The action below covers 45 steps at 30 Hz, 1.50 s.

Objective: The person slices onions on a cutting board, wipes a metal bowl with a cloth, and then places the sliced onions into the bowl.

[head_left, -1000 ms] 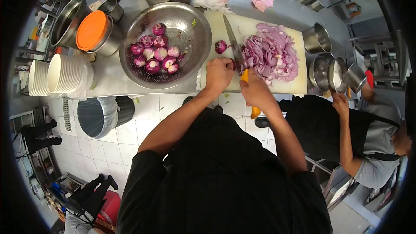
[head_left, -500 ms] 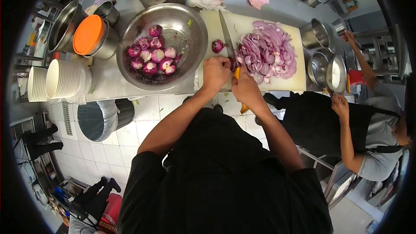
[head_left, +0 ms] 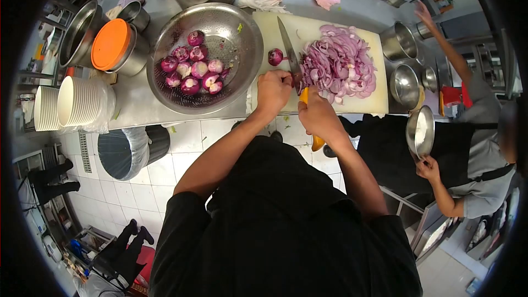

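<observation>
Right hand [head_left: 319,114] grips yellow-handled knife [head_left: 290,49], blade flat-on to view over white cutting board [head_left: 268,28]; left hand [head_left: 273,92] at board's near edge, just beside blade, fingers curled, contents hidden. Sliced onions [head_left: 342,66] heaped right of blade, one peeled onion [head_left: 275,56] left of it. Metal bowl [head_left: 236,58] left of board holds more onions [head_left: 190,86]. Orange lid [head_left: 110,44] and stacked cups [head_left: 74,102] farther left. Co-worker's hand [head_left: 429,169] at right holds metal pan [head_left: 421,130].
</observation>
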{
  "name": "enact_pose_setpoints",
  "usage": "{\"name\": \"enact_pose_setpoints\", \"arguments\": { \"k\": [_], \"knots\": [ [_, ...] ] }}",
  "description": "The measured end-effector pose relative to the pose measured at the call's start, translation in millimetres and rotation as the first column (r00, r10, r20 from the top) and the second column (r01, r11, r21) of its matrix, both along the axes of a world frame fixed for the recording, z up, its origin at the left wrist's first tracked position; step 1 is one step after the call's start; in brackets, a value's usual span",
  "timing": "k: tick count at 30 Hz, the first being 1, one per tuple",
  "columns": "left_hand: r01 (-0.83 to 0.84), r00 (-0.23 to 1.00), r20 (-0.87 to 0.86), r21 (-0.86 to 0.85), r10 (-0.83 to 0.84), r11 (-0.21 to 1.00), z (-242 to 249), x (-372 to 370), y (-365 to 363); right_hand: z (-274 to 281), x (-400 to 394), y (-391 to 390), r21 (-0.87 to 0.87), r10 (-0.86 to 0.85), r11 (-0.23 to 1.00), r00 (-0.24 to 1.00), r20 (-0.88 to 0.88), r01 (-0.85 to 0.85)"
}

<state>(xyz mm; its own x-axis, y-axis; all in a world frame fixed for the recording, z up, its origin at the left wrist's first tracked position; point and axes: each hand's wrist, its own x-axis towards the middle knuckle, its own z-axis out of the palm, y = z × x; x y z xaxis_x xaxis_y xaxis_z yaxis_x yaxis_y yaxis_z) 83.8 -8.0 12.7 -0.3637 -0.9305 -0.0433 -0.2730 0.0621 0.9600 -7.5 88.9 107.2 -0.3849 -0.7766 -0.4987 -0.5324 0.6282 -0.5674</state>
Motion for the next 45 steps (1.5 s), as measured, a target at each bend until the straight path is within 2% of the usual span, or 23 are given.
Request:
{"name": "enact_pose_setpoints", "arguments": {
  "k": [4, 7, 10, 13, 16, 17, 18, 20, 23, 29, 31, 35, 39, 41, 43, 45],
  "knots": [
    [0.013, 1.000, 0.014, -0.045, -0.012, 0.999, -9.5, -0.7, -1.4, -21.3, 1.1, 1.4, -0.070, 0.001, 0.998, 1.000, -0.024, -0.002],
    [0.008, 0.999, 0.044, -0.053, -0.005, 0.999, -12.1, -2.0, 0.0, -69.7, 2.4, 0.2, -0.340, 0.034, 0.930, 0.952, -0.304, -0.142],
    [0.022, 0.997, 0.079, -0.061, -0.017, 0.998, -5.4, -0.4, 0.6, -59.5, -4.1, -8.3, -0.196, -0.011, 0.981, 0.996, -0.094, -0.008],
    [0.029, 0.996, 0.089, -0.114, -0.019, 0.993, -2.5, 0.2, 0.5, -45.3, -12.6, -5.9, -0.175, 0.003, 0.984, 0.978, -0.209, -0.041],
    [0.004, 0.992, 0.126, -0.224, 0.024, 0.975, 3.2, 5.1, 3.0, -54.6, -24.4, 3.5, -0.348, 0.035, 0.923, 0.938, -0.345, -0.163],
    [-0.002, 0.989, 0.144, -0.268, 0.042, 0.963, 5.7, 7.0, 3.1, -56.3, -26.4, 6.0, -0.310, 0.016, 0.945, 0.959, -0.283, -0.107],
    [-0.014, 0.991, 0.116, -0.382, 0.062, 0.924, 6.1, 7.0, 1.7, -45.0, -24.7, 5.1, -0.269, -0.007, 0.961, 0.975, -0.220, -0.054],
    [-0.044, 0.995, 0.050, -0.591, 0.091, 0.806, 6.4, 4.2, -3.7, -39.9, -20.8, 6.4, -0.223, -0.047, 0.975, 0.991, -0.128, 0.018],
    [-0.017, 0.983, 0.133, -0.623, 0.127, 0.782, -6.7, -2.7, -13.2, -47.0, -7.5, 11.8, -0.222, -0.075, 0.973, 0.995, -0.073, 0.057],
    [0.108, 0.988, 0.148, -0.455, -0.044, 0.884, -4.8, -1.5, -24.1, -66.4, 0.1, 14.8, -0.162, -0.076, 0.985, 0.993, -0.087, 0.061],
    [0.107, 0.987, 0.159, -0.465, -0.036, 0.879, -2.4, 3.2, -11.7, -40.7, -8.2, 10.0, -0.105, -0.052, 0.994, 0.995, -0.086, 0.043],
    [0.048, 0.995, 0.096, -0.497, 0.000, 0.866, -7.8, 8.3, -6.2, -23.6, -17.1, 7.9, -0.118, -0.015, 0.993, 0.999, -0.032, 0.011],
    [0.038, 0.999, 0.024, -0.414, -0.030, 0.909, -6.9, 10.7, -8.1, -16.5, -21.3, 0.2, -0.144, 0.028, 0.989, 1.000, 0.001, -0.027],
    [0.047, 0.999, 0.027, -0.372, -0.040, 0.927, -8.0, 10.1, -9.2, -3.6, -20.9, -3.5, -0.071, 0.017, 0.997, 0.999, 0.046, -0.014],
    [0.047, 0.999, 0.037, -0.390, -0.035, 0.920, -8.6, 10.3, -9.8, 38.6, -13.3, -11.7, 0.072, -0.034, 0.997, 0.990, 0.134, 0.024],
    [0.043, 0.999, 0.034, -0.392, -0.033, 0.919, -8.7, 10.4, -10.2, 28.5, -11.8, -10.4, 0.037, -0.026, 0.999, 0.994, 0.111, 0.022]
  ]
}}
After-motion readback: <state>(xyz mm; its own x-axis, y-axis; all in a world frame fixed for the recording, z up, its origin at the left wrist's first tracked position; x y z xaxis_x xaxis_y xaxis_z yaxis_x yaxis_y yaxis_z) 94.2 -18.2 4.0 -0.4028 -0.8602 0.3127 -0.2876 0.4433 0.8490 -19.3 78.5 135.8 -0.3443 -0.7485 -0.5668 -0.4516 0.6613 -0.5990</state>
